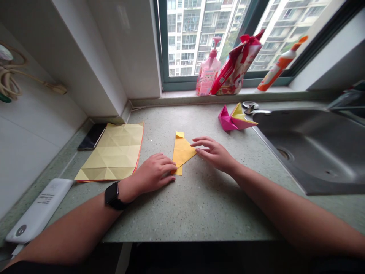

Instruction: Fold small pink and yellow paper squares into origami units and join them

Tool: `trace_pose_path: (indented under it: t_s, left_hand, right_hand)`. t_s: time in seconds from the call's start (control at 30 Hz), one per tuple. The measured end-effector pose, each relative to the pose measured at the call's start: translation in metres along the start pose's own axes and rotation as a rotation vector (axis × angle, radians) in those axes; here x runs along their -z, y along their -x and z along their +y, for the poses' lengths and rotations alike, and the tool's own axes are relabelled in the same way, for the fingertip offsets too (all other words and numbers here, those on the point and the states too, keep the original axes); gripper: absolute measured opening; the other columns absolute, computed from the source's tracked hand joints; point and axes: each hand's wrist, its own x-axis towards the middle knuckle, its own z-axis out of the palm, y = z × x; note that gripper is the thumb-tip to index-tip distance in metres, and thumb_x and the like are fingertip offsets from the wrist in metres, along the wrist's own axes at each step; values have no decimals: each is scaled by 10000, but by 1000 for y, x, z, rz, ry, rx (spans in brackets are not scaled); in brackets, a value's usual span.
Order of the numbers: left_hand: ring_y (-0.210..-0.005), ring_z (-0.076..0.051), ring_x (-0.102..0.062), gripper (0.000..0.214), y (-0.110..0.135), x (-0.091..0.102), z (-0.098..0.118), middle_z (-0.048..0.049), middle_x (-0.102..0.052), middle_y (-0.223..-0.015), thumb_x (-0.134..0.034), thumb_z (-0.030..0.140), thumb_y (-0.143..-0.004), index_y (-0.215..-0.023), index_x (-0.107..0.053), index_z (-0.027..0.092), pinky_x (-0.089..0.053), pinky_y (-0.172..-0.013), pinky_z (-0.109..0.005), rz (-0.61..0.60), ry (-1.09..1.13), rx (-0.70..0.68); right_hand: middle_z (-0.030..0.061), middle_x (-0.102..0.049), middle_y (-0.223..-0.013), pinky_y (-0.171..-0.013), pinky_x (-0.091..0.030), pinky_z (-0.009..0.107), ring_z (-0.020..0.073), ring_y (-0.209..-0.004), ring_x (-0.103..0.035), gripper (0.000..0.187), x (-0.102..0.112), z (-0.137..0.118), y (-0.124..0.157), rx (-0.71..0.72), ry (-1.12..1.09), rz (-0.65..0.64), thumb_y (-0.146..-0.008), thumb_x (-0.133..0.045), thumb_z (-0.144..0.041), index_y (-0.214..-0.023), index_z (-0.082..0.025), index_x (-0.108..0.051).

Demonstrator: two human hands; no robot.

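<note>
A folded piece of yellow origami paper lies on the counter between my hands. It has a small folded flap at its top, a point toward the right and a short strip at the bottom. My left hand, with a black watch on the wrist, rests its fingertips on the paper's lower left edge, fingers stretched out. At the right point, my right hand has its thumb and fingers apart, the fingertips at or just touching the corner.
Creased yellow sheets lie at left, beside a phone and a white power bank. Behind right stands a pink-and-yellow origami piece, near the steel sink. A pump bottle, a red bag and an orange bottle line the windowsill.
</note>
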Motion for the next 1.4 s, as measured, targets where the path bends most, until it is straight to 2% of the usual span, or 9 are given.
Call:
trace_pose_path:
  t_s: [0.17,0.33,0.53,0.73,0.97,1.03,1.13,1.23,1.4]
  left_hand:
    - [-1095,-277,-731,238,0,-2,-3,-103,-796,-1187,-695,332,-1052,-1249,-751,212,-564,-1012,-451,1,18,-17]
    - [-1126,-285,-735,238,1,-1,-1,-109,-787,-1203,-694,327,-1050,-1251,-747,211,-574,-1008,-436,-23,32,-15]
    - [-1134,-258,-749,196,2,4,3,-107,-774,-1219,-687,293,-1051,-1221,-757,222,-587,-1012,-390,-53,98,-27]
    - [-1132,-259,-753,268,3,2,-2,-127,-767,-1256,-697,314,-1057,-1298,-746,209,-602,-1010,-395,-44,121,-47]
    - [-1179,-272,-735,463,5,0,-3,-142,-736,-1355,-738,371,-1042,-1475,-645,234,-613,-1025,-431,3,121,-63]
    - [-1242,-300,-710,530,5,0,-3,-166,-699,-1415,-776,433,-1017,-1482,-627,228,-607,-1053,-467,31,103,-71]
    - [-1338,-349,-650,609,5,0,-3,-193,-632,-1503,-826,470,-971,-1487,-602,238,-587,-1092,-540,75,38,-44]
    - [-1338,-343,-637,543,5,-1,-5,-171,-633,-1489,-805,326,-967,-1464,-600,254,-587,-1091,-553,114,-12,-8]
    - [-1168,-273,-701,280,2,0,-6,-127,-719,-1286,-661,163,-998,-1270,-687,224,-621,-991,-461,233,-39,-3]
  right_hand:
    - [96,-739,-1355,-1144,-569,562,312,-1330,-663,204,4,0,-4,-93,-97,54,-950,-704,-347,-1077,-279,-848]
    - [97,-751,-1319,-1246,-454,612,322,-1333,-658,196,2,1,-6,-119,-113,126,-920,-716,-358,-1034,-271,-849]
    - [134,-690,-1414,-1069,-616,543,348,-1352,-644,233,0,2,-6,-227,-274,80,-884,-753,-409,-1027,-245,-836]
    - [130,-651,-1512,-957,-655,472,319,-1261,-700,301,2,5,-5,-330,-368,106,-816,-828,-426,-1055,-244,-822]
    - [100,-813,-1118,-715,-678,383,249,-904,-785,369,-1,6,-3,-441,-511,-101,-772,-877,-372,-1116,-254,-815]
    - [92,-817,-1066,-725,-684,382,236,-865,-786,393,-1,8,-4,-458,-548,-112,-761,-882,-334,-1138,-250,-808]
    - [101,-814,-1150,-811,-705,411,250,-939,-799,395,2,12,-6,-458,-584,-90,-759,-874,-290,-1145,-248,-801]
    - [122,-787,-1285,-887,-716,459,282,-1037,-798,370,5,15,-8,-443,-598,-86,-781,-856,-284,-1144,-245,-798]
    - [130,-755,-1336,-936,-713,463,286,-1093,-782,367,7,11,-7,-436,-599,-121,-817,-845,-303,-1174,-242,-784]
